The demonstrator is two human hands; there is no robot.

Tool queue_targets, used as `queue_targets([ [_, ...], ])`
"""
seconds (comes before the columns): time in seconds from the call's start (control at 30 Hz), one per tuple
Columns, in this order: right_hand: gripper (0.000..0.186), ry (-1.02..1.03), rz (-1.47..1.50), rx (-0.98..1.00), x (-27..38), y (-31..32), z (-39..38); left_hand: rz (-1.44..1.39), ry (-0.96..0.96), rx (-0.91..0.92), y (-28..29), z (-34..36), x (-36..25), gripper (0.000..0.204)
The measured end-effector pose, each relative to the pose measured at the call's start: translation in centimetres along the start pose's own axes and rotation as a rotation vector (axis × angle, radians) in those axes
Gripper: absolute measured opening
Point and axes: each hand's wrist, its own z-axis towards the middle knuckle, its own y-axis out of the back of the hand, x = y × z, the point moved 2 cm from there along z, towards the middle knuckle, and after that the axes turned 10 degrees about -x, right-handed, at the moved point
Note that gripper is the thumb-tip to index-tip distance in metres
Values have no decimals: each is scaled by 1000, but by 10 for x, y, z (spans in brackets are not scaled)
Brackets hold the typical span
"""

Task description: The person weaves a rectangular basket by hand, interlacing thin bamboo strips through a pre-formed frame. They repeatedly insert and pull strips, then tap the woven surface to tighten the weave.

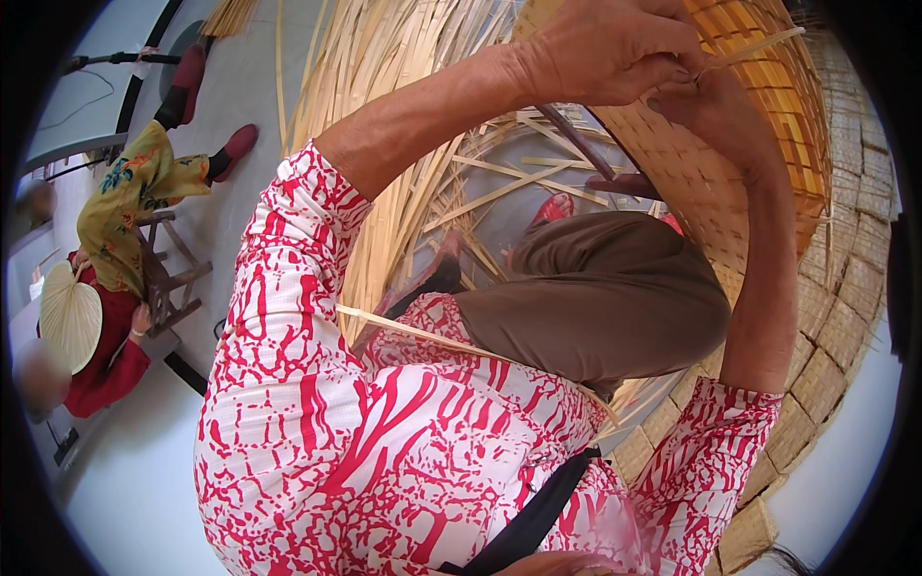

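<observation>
At the upper right, my left hand (615,53) is closed, its thumb and fingers pinched together at the rim of a woven bamboo basket (672,178). A pale bamboo strip (754,48) sticks out from between my two hands toward the right. My right hand (715,115) meets the left one from below, its fingers bent in at the same strip. Its fingertips are partly hidden, so its exact hold is hard to make out. The basket leans on its side beyond my knees, with a tan outer wall and a more orange, open-weave part.
Long loose bamboo strips (375,96) cover the floor ahead, and one strip (413,329) lies across my lap. Stacked woven pieces (836,326) line the right side. A dark wooden leg (576,139) stands by the basket. At left, a seated person holds a palm-leaf fan (70,317).
</observation>
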Motion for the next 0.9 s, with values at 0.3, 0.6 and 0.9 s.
queue_targets([
  [0.3,37,-55,77,44,9,-2,-4,6,31,-9,1,1,5,2],
  [0.6,42,-89,197,91,1,3,-3,120,295,89,9,16,4,8],
  [0.9,55,-155,346,51,-7,-1,-6,350,569,342,8,44,-19,17],
])
